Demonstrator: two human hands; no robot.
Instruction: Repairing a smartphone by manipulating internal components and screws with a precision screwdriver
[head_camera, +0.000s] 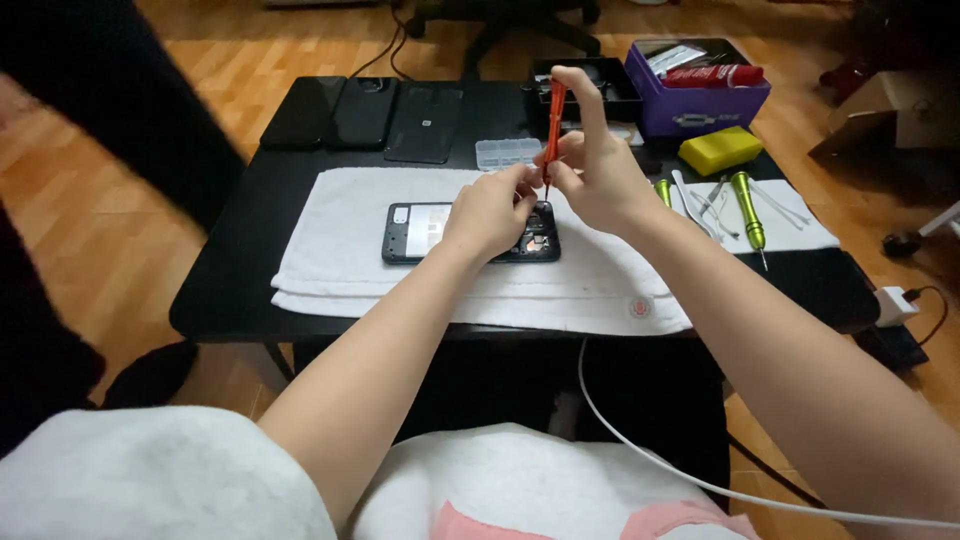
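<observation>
My right hand (600, 170) is clamped on a slim orange-handled screwdriver (553, 125), held upright so its tip meets the opened black phone (415, 232). My left hand (490, 212) is pinched together near the tip, resting on the phone to steady it. The phone lies on a white towel (330, 260) on the black counter (240, 260); green screwdrivers (745, 205) wait alongside. Wooden floor (150, 240) surrounds.

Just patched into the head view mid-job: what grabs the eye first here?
At the centre, the right hand holds an orange screwdriver upright, its tip over an opened phone lying on a white towel; the left hand rests on the phone and pinches near the tip. To the right lie a green screwdriver, a yellow block and a purple box.
</observation>
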